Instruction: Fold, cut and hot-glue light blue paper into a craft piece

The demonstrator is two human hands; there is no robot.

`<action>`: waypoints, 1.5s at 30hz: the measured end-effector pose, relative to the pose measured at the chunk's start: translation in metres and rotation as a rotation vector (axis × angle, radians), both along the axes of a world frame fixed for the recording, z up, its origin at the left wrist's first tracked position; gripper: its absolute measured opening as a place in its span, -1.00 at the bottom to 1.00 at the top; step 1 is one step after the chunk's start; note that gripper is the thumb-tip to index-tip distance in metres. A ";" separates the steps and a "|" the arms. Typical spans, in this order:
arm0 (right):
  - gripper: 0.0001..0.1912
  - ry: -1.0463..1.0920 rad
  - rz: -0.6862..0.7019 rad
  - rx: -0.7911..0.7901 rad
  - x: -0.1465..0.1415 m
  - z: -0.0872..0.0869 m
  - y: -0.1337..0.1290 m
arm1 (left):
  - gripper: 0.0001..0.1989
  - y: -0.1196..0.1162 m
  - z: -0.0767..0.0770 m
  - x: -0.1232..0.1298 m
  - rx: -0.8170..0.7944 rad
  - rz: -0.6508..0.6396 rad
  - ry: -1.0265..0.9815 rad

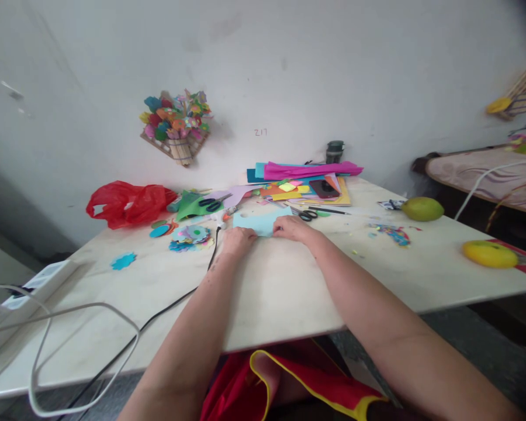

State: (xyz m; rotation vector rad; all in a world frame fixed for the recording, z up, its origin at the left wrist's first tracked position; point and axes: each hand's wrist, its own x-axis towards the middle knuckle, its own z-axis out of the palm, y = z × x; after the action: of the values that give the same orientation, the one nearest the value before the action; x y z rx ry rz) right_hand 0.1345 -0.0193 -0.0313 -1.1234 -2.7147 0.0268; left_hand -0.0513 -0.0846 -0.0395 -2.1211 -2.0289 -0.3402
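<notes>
A light blue sheet of paper (262, 224) lies on the white table, its near edge between my two hands. My left hand (240, 241) has its fingers closed at the sheet's near left corner. At the near right part, my right hand (290, 228) pinches the same edge. A white glue gun (220, 218) with a black cord rests just left of the sheet. Black-handled scissors (305, 214) lie beyond my right hand, and another pair (211, 204) sits on green paper at the back left.
Paper flowers (193, 234), a blue cutout (123, 261), a red plastic bag (131, 203) and a power strip (39, 286) are on the left. Colored sheets (311, 171) and a phone (324, 188) lie behind. Rightward are paper scraps (392, 234), a green fruit (423, 209) and a yellow one (490, 254).
</notes>
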 end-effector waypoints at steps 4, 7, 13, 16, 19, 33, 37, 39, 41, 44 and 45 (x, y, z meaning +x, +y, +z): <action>-0.72 0.014 0.007 0.054 -0.005 -0.002 -0.003 | -0.72 -0.001 0.001 0.001 0.000 0.010 0.014; -0.78 -0.010 0.023 0.100 -0.010 -0.003 -0.005 | -0.71 -0.001 0.001 0.001 0.010 0.027 0.012; -0.77 -0.027 0.077 0.204 -0.015 -0.005 -0.006 | -0.72 -0.001 0.001 0.000 0.000 0.043 0.011; -0.78 -0.044 0.092 0.212 -0.017 -0.007 -0.005 | -0.74 -0.001 0.001 -0.001 -0.003 0.022 0.015; -0.77 -0.056 0.094 0.183 -0.020 -0.009 -0.003 | -0.76 0.000 -0.001 -0.002 0.018 -0.041 -0.021; -0.83 0.065 0.012 -0.124 -0.001 -0.005 0.004 | -0.87 0.009 -0.014 -0.005 -0.022 -0.110 -0.507; -0.82 0.074 -0.040 -0.137 0.006 -0.006 0.010 | -0.88 0.012 -0.017 -0.008 -0.047 -0.113 -0.585; -0.82 0.085 -0.049 -0.152 0.006 -0.008 0.012 | -0.88 0.012 -0.017 -0.007 -0.049 -0.112 -0.579; -0.82 0.102 -0.047 -0.172 0.006 -0.008 0.012 | -0.88 0.011 -0.015 -0.005 -0.033 -0.102 -0.539; -0.84 0.117 -0.036 -0.196 0.005 -0.008 0.012 | -0.87 0.008 -0.012 0.001 -0.005 -0.092 -0.440; -0.84 0.118 -0.035 -0.202 0.005 -0.008 0.011 | -0.87 0.007 -0.011 0.003 -0.001 -0.093 -0.413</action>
State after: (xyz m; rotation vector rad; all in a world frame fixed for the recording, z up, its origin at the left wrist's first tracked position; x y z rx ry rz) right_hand 0.1399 -0.0079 -0.0392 -1.1810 -2.6322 0.3573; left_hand -0.0483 -0.0775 -0.0502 -2.3011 -2.1318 -0.8536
